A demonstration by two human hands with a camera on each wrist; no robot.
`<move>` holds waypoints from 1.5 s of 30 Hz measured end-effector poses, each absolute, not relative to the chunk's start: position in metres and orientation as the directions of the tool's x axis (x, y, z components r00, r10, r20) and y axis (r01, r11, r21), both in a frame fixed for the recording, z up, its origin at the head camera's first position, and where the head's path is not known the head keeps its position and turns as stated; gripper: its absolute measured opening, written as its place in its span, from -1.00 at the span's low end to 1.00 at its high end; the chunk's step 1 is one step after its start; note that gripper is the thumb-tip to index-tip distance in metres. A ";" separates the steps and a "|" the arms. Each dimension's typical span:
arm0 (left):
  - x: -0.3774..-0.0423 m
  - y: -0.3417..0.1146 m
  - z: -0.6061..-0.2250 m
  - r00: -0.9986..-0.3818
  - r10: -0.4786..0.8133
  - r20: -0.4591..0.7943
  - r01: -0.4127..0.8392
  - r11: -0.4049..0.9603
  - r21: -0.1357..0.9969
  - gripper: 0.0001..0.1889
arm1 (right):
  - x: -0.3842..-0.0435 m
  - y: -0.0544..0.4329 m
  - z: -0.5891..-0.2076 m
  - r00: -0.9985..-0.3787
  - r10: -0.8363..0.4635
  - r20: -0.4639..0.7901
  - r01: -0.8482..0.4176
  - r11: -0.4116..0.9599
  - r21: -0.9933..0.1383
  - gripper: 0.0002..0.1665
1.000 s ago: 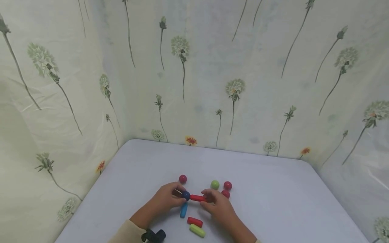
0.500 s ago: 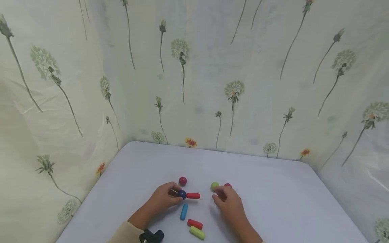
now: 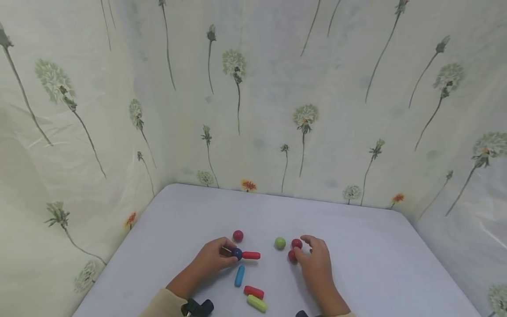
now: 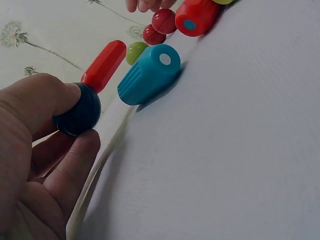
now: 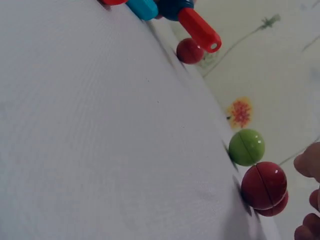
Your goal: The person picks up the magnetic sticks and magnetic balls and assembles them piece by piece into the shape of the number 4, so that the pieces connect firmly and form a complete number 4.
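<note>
My left hand [image 3: 215,257] pinches a dark blue ball [image 4: 80,112] between thumb and fingers. A red rod [image 3: 251,255] is joined to that ball and points to the right. Over at the two red balls, my right hand [image 3: 317,257] has its thumb and fingers spread. Its thumb tip overlaps the nearer red ball [image 3: 292,256] in the head view, and the forefinger is by the farther red ball [image 3: 296,243]. In the right wrist view the fingertips [image 5: 308,162] stand apart from the balls.
A green ball [image 3: 280,243] lies left of the red pair, and another red ball [image 3: 238,236] sits behind the left hand. Nearer on the white table [image 3: 190,211] are a blue rod [image 3: 239,276], a loose red rod [image 3: 254,292] and a yellow-green rod [image 3: 257,304].
My right hand has let go of the red rod and moved right to the red balls. The left hand has shifted slightly left with the blue ball and rod, away from the blue rod.
</note>
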State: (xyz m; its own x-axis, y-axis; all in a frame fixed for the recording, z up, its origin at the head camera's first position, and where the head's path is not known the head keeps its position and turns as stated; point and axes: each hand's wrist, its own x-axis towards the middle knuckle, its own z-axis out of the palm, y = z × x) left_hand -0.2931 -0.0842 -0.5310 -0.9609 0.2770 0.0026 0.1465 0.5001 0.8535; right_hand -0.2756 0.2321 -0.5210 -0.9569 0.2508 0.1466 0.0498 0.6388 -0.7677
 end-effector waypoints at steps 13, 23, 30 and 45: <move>-0.294 -0.087 -0.538 -0.961 0.278 -0.010 0.137 0.503 0.853 -0.70 | -0.275 0.234 -0.525 -0.982 0.184 0.043 0.090 0.652 -0.753 -0.39; -0.290 -0.087 -0.547 -0.963 0.267 -0.034 0.110 0.506 0.856 -0.71 | -0.270 0.231 -0.534 -0.973 0.230 0.020 0.135 0.638 -0.758 -0.53; -0.292 -0.088 -0.546 -0.962 0.272 -0.030 0.114 0.499 0.859 -0.70 | -0.264 0.227 -0.529 -0.975 0.211 0.068 0.093 0.668 -0.738 -0.67; -0.297 -0.088 -0.538 -0.966 0.258 -0.032 0.107 0.505 0.857 -0.70 | -0.268 0.222 -0.521 -0.987 0.159 -0.020 0.127 0.703 -0.700 -0.58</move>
State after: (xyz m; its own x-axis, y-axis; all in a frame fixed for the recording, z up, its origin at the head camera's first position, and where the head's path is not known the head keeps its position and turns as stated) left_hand -0.2973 -0.0876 -0.5375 -0.9657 0.2579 -0.0315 0.1068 0.5047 0.8567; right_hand -0.2676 0.2215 -0.5209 -0.9871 0.1589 -0.0200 0.1273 0.7029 -0.6998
